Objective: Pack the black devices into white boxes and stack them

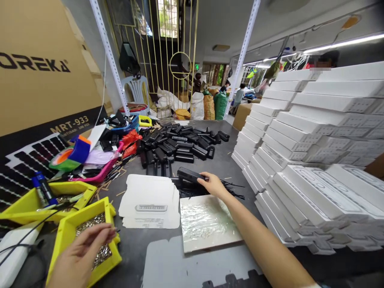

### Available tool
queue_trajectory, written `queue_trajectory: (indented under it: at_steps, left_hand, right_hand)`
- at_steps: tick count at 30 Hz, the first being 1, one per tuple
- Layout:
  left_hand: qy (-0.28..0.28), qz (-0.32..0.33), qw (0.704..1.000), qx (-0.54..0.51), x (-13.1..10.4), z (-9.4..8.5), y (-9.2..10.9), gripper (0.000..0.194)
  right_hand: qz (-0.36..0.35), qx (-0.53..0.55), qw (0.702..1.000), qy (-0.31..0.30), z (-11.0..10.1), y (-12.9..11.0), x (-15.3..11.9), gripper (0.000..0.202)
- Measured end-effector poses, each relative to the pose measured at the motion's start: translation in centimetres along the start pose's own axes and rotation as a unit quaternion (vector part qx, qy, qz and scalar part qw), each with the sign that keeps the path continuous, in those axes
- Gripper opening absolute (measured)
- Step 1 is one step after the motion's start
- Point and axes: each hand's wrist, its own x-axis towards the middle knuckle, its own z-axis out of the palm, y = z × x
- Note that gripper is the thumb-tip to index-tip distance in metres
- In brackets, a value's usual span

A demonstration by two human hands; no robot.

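Observation:
My right hand [212, 185] grips the near end of a black oblong plastic case [189, 175], thumb and fingers closed on it. Just below it lies a clear plastic bag [207, 218] on a flat board, with black cable ties [235, 191] beside the hand. Over a yellow bin [64, 234] of small metal screws [103, 256] is my left hand [82, 254], its fingertips pinched together. Whatever may be between those fingertips is too small to make out. A stack of flat white box blanks [150, 192], printed with a lamp drawing, lies between the hands.
More black cases [183, 144] are heaped at the back of the table. Tall stacks of white boxes [300, 120] stand on the right. A second yellow bin [18, 208] holds markers, near a pink basket [102, 174] and a large cardboard carton [36, 92] at left.

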Motion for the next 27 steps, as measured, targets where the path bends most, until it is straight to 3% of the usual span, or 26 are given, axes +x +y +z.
queue_trajectory:
  at_steps: [4, 7, 12, 15, 18, 22, 25, 27]
  left_hand:
    - [-0.176, -0.003, 0.981, -0.082, -2.4, 6.4, 0.7, 0.032]
    - [-0.242, 0.020, 0.967, -0.081, -3.5, 9.0, 0.8, 0.025]
    - [-0.225, -0.003, 0.973, -0.050, -4.8, 8.8, -0.1, 0.037]
    - [-0.192, -0.055, 0.978, -0.061, -5.4, 8.4, -0.6, 0.043]
    - [-0.191, -0.068, 0.975, -0.093, -5.6, 8.6, -1.3, 0.037]
    - [-0.210, -0.013, 0.973, -0.093, -5.5, 9.2, -2.1, 0.027]
    - [-0.229, 0.044, 0.970, -0.064, -5.4, 10.3, -0.9, 0.022]
    - [-0.281, 0.094, 0.955, -0.026, -5.3, 11.6, 0.7, 0.019]
  right_hand:
    - [0.047, 0.013, 0.998, 0.047, -1.4, 2.6, -1.0, 0.040]
    - [0.068, 0.023, 0.995, 0.070, -2.6, 3.7, 0.1, 0.035]
    - [0.058, 0.072, 0.993, 0.071, -3.8, 3.5, -0.1, 0.033]
    - [0.021, 0.119, 0.989, 0.080, -4.4, 1.6, -2.6, 0.035]
    - [-0.039, 0.160, 0.983, 0.076, -5.4, -1.3, -6.8, 0.034]
    - [-0.135, 0.160, 0.977, -0.044, -5.8, -3.7, -13.0, 0.031]
    - [-0.127, 0.166, 0.969, -0.133, -4.4, -3.4, -16.3, 0.030]
    - [-0.115, 0.182, 0.963, -0.162, -3.2, -2.9, -17.5, 0.031]
